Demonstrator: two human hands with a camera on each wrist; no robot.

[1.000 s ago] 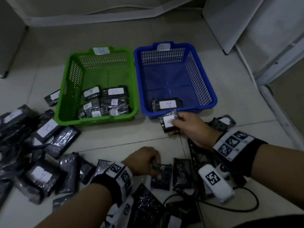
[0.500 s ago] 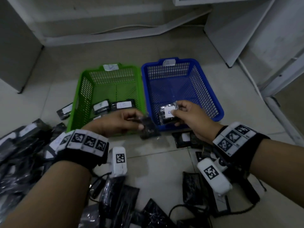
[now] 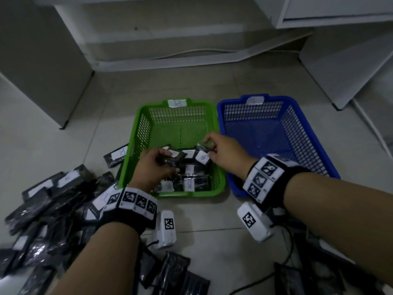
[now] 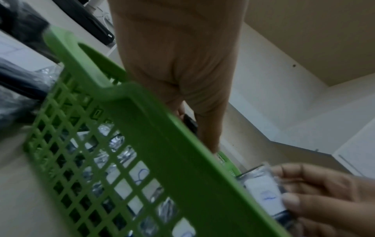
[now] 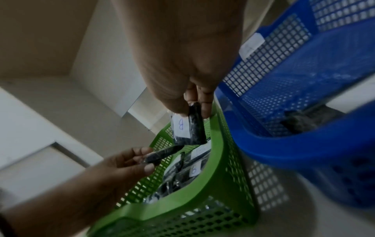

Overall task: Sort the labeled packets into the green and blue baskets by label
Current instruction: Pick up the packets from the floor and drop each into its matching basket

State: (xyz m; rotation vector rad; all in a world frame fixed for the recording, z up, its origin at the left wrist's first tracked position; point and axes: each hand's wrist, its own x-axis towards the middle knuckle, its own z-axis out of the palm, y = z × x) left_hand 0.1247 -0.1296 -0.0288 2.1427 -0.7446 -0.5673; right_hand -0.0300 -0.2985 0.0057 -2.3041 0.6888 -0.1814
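Packets first: the right hand (image 3: 225,155) pinches a labeled packet (image 3: 203,155) by its top edge, fingers and thumb closed on it, and the wrist view shows a "B" on its white label as it hangs above the green basket (image 3: 146,126). Just beside that grip, on the left, the left hand (image 3: 156,169) has its fingers curled round a second dark packet (image 3: 173,159), held flat and low inside the same basket; its label cannot be read. Beneath both grips, the green basket's floor carries a layer of black packets with white labels (image 3: 189,184), several marked with what looks like a B, crowded at the near end. A white tag (image 3: 177,103) sits on the basket's far rim. On the far side of the right hand's grip, touching the green one, stands the blue basket (image 3: 302,133), also tagged on its far rim; the right wrist view shows one dark packet lying inside it. Outside the left hand's grip, a heap of loose packets (image 3: 49,201) lies on the tiled floor (image 3: 212,218), and a single packet (image 3: 117,156) lies against the green basket's outer wall.
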